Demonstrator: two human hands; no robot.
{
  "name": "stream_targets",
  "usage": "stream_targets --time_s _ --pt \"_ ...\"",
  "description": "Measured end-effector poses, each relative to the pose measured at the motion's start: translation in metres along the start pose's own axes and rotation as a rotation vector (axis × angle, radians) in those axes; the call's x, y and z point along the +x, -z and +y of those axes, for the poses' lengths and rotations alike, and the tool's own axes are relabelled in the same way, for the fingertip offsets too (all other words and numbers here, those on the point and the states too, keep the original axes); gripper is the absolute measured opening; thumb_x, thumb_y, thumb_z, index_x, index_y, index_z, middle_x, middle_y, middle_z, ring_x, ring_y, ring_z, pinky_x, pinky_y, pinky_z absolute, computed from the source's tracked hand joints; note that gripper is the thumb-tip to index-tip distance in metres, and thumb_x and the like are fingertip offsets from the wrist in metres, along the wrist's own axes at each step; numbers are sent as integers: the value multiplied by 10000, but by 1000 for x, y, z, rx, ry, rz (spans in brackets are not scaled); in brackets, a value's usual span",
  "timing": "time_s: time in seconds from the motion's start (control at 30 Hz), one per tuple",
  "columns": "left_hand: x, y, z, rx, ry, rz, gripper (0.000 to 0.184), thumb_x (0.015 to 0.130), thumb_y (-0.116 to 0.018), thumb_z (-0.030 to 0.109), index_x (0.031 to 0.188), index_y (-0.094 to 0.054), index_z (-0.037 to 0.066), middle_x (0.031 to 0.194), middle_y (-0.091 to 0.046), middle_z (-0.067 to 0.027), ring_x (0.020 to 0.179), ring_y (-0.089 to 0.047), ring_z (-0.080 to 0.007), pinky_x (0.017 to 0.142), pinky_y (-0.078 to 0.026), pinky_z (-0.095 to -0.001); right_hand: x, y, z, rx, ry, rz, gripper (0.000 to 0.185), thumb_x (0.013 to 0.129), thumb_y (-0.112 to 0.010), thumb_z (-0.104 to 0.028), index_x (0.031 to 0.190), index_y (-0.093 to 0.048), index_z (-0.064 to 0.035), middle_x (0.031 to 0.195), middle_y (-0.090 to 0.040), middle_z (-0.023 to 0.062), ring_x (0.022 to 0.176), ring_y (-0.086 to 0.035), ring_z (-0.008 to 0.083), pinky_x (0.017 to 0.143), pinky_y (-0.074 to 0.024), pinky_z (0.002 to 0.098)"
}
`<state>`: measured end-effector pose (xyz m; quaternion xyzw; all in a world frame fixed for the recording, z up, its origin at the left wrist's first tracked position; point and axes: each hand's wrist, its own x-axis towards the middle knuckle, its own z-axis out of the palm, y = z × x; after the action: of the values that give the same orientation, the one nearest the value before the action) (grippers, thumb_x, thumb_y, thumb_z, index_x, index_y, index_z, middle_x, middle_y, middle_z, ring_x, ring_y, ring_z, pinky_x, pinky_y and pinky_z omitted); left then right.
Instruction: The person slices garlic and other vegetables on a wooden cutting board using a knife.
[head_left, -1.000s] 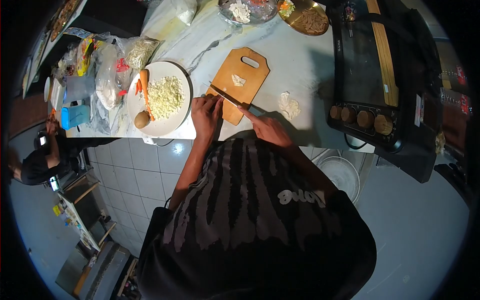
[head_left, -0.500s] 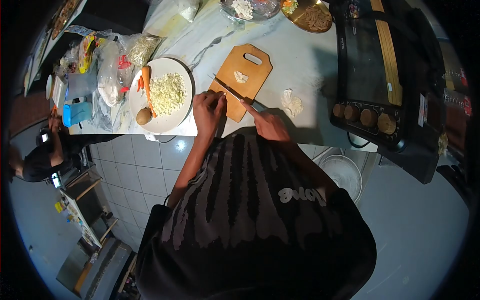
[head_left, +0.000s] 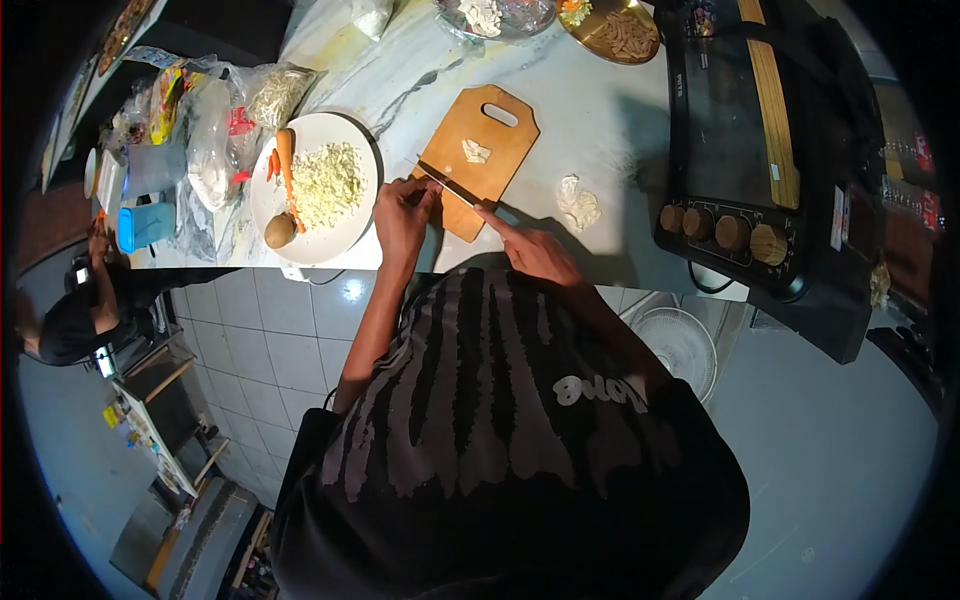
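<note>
plate [head_left: 322,249] holds chopped bits [head_left: 330,185] and carrot [head_left: 285,150], right hand [head_left: 540,254] clasping knife [head_left: 454,191], left hand [head_left: 402,215] with grasp unclear.

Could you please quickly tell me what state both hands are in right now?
Left hand: closed, fingers bunched beside the knife; anything pinched is too hidden to tell.
Right hand: closed, holding the knife.

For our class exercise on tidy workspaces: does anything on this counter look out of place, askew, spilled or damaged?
A pale crumpled heap, perhaps peelings, lies on the marbled countertop, right of the wooden cutting board, rather than in a dish. The board also slants to the countertop's edge. Nothing looks clearly spilled or damaged.
</note>
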<state>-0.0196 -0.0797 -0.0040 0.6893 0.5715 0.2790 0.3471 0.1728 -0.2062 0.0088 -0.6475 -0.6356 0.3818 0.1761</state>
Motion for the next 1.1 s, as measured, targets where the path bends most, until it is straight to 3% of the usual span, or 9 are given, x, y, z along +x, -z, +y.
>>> stream_targets --time_s 0.2,0.3,0.43,0.5,0.6,0.77,0.83,0.93,1.1 --pt "5 5 8 39 94 -72 198 816 -818 188 943 -783 40 844 -727 -136 739 -692 -224 697 -520 -328 1 1 0 -59 -5 -9 755 933 -554 -79 1579 -261 -339 578 -540 224 534 -601 385 526 -460 503" --pt "0 6 13 58 -16 -49 168 816 -786 137 955 -782 42 787 -687 -141 702 -624 -271 674 -495 -358 3 -11 4 -112 40 56 780 912 -569 -68 1580 -266 -334 596 -561 208 538 -607 377 530 -472 494" --pt "-7 2 6 157 -86 3 167 831 -771 136 977 -783 56 799 -676 -131 731 -589 -270 689 -486 -371 7 -18 8 -108 69 177 779 916 -568 -60 1580 -266 -332 622 -578 205 551 -609 385 553 -479 487" --pt "-9 -2 2 175 -254 33 167 851 -755 137 999 -781 65 789 -653 -116 749 -561 -266 692 -479 -374 3 -14 4 -51 46 151 763 926 -560 -61 1579 -270 -329 634 -582 215 564 -613 389 562 -476 488" --pt "-12 -5 -2 202 -306 71 157 862 -745 124 1003 -779 64 778 -644 -104 756 -553 -256 689 -476 -372 0 -2 -3 53 -2 65 733 941 -535 -47 1570 -290 -331 693 -580 249 627 -619 418 604 -466 505" --pt "-14 -3 1 149 -235 57 145 863 -754 126 985 -780 54 780 -648 -101 757 -554 -259 688 -470 -372 -2 1 -4 130 -91 -61 717 954 -510 -39 1567 -289 -338 788 -570 283 692 -608 458 647 -449 523" --pt "-14 -2 5 138 -189 54 142 860 -760 129 978 -781 52 784 -652 -103 753 -553 -260 687 -468 -372 -3 -4 0 145 32 26 666 982 -503 -83 1575 -281 -291 710 -578 289 608 -618 424 583 -464 507" --pt "-13 -3 8 110 -87 54 144 858 -767 145 965 -784 51 766 -648 -107 753 -558 -263 690 -468 -368 -4 -6 1 159 41 37 661 985 -498 -87 1573 -283 -301 735 -594 286 616 -622 430 583 -465 514" --pt "-12 -3 5 96 -57 54 146 858 -768 157 955 -783 50 754 -650 -106 753 -574 -252 690 -474 -362 -3 7 -13 39 -81 -72 712 959 -531 -82 1576 -269 -322 685 -579 283 604 -626 423 573 -469 520"
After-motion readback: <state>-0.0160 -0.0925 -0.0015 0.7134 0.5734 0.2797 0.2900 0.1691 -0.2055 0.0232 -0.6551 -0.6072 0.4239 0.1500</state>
